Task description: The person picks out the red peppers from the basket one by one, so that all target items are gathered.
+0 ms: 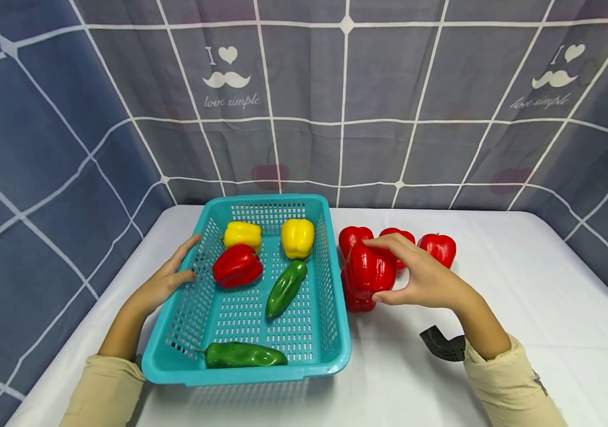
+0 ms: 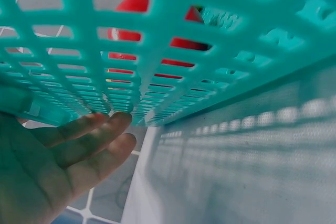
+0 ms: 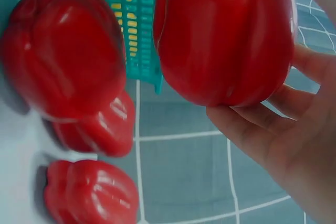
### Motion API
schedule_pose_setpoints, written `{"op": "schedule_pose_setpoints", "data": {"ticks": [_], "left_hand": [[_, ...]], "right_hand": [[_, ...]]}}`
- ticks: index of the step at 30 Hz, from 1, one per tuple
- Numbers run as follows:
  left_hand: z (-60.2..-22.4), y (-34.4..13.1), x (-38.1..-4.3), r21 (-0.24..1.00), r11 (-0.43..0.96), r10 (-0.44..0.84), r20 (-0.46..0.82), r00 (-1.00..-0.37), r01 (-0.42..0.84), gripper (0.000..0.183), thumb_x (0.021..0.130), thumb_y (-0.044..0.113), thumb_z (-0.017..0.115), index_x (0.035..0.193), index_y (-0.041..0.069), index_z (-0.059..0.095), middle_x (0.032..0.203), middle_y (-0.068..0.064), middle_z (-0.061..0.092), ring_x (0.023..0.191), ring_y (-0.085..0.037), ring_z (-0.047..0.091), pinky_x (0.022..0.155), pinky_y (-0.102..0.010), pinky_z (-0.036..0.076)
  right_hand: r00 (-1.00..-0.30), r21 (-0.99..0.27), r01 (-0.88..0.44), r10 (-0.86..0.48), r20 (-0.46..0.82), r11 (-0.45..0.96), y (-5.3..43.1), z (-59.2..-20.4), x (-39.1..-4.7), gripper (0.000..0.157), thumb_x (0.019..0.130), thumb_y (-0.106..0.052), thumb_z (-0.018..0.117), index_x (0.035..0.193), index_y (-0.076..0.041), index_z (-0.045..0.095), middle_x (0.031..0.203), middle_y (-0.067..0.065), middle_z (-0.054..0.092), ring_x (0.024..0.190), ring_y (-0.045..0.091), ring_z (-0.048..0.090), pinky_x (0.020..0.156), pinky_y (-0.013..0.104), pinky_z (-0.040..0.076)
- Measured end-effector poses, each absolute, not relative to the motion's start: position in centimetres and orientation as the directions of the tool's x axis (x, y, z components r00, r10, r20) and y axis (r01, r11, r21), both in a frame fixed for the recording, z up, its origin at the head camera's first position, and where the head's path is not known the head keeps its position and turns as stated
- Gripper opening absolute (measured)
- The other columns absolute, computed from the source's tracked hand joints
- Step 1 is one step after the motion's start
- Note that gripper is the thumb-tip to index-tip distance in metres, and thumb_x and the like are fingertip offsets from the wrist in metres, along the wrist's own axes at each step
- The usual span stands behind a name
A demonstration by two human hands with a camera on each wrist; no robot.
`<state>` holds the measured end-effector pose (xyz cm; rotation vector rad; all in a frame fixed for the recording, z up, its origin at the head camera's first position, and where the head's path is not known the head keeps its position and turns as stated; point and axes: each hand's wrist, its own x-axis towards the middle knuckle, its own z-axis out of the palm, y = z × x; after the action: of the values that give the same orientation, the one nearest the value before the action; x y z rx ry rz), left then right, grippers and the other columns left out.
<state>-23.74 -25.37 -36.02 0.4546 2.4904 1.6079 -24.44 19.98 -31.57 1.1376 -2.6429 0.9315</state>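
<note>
My right hand (image 1: 426,273) grips a red bell pepper (image 1: 370,270) between thumb and fingers, just right of the turquoise basket (image 1: 341,332). In the right wrist view the held pepper (image 3: 226,35) appears large, with fingertips against its lower side. Several more red bell peppers (image 1: 438,249) lie on the table around and behind it. My left hand (image 1: 162,284) holds the basket's left rim, thumb over the edge; in the left wrist view its fingers (image 2: 97,158) lie along the outside wall. Inside the basket are a red bell pepper (image 1: 237,265), two yellow bell peppers (image 1: 297,238) and two long green peppers (image 1: 245,354).
White cloth covers the table (image 1: 538,284). A grey-blue checked curtain (image 1: 373,77) rises behind the table and at both sides. Beside the right wrist there is a black curved piece (image 1: 445,345).
</note>
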Motion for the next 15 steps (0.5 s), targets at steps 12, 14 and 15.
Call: {"op": "schedule_pose_setpoints", "data": {"ticks": [12, 14, 15], "left_hand": [[-35.9, -25.5, -23.8, 0.899, 0.401, 0.328, 0.039, -0.944, 0.176, 0.076, 0.084, 0.002, 0.039, 0.148, 0.012, -0.001, 0.152, -0.019, -0.003, 0.119, -0.038, 0.031, 0.076, -0.022, 0.048], [-35.9, -25.5, -23.8, 0.899, 0.402, 0.327, 0.037, -0.944, 0.175, 0.076, 0.084, 0.002, 0.039, 0.148, 0.012, -0.001, 0.152, -0.019, -0.003, 0.118, -0.038, 0.033, 0.076, -0.023, 0.048], [-35.9, -25.4, -23.8, 0.899, 0.400, 0.329, 0.038, -0.944, 0.176, 0.076, 0.084, 0.002, 0.039, 0.148, 0.012, -0.001, 0.152, -0.020, -0.003, 0.119, -0.038, 0.032, 0.076, -0.023, 0.048]], "right_hand": [[-0.774, -0.481, -0.625, -0.565, 0.284, 0.615, 23.2, -32.8, -24.5, 0.075, 0.063, -0.025, 0.081, 0.128, -0.017, 0.045, 0.122, 0.003, 0.048, 0.112, 0.020, 0.044, 0.078, 0.041, 0.050], [-0.779, -0.479, -0.619, -0.562, 0.278, 0.622, 23.6, -33.1, -24.6, 0.075, 0.063, -0.024, 0.081, 0.128, -0.016, 0.046, 0.122, 0.003, 0.048, 0.111, 0.020, 0.044, 0.077, 0.040, 0.051], [-0.782, -0.476, -0.617, -0.560, 0.274, 0.627, 23.8, -33.2, -24.6, 0.075, 0.062, -0.024, 0.082, 0.128, -0.016, 0.046, 0.121, 0.002, 0.048, 0.111, 0.019, 0.044, 0.077, 0.039, 0.051]]}}
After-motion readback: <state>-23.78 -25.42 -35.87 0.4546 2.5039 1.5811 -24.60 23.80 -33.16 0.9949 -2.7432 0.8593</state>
